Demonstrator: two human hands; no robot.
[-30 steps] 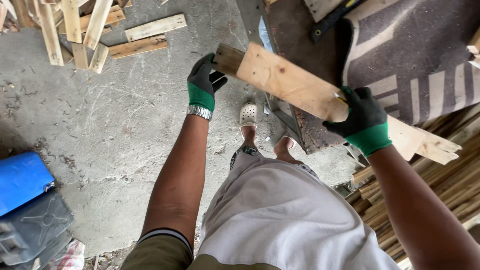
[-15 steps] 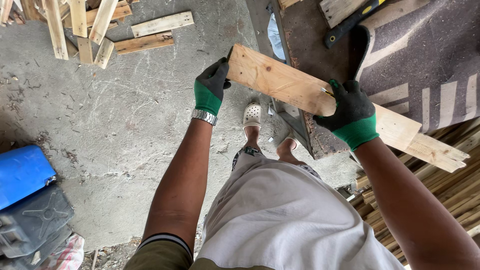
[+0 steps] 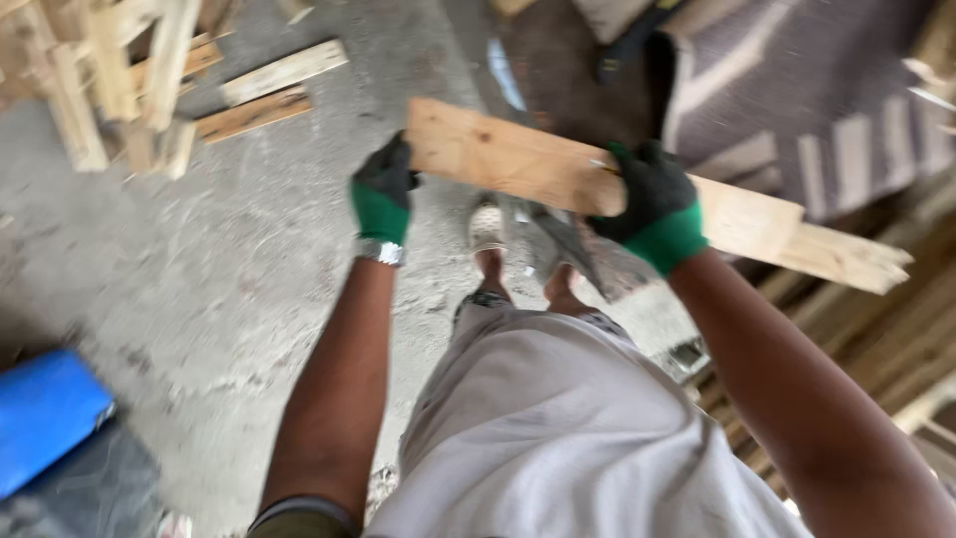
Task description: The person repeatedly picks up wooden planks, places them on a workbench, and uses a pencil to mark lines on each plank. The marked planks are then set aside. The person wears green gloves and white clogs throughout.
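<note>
The plank (image 3: pixel 518 159) is now carried lower, nearer the shoe (image 3: pixel 486 227); left hand (image 3: pixel 382 189) and right hand (image 3: pixel 647 204) fingers are clamped on it.

A: Carrier? Grey concrete floor (image 3: pixel 249 289), rough, scuffed.
B: Landmark?
A: The blue flat thing (image 3: pixel 45 418), lower left on the floor. Far above it, top left, a heap of pale wood slats (image 3: pixel 110 90); just right of the heap, two loose short boards (image 3: pixel 269 90) lie side by side.
B: Anything else down there?
A: Striped grey-brown mat (image 3: pixel 797 110), far upper right of the blue thing. Blurry.
</note>
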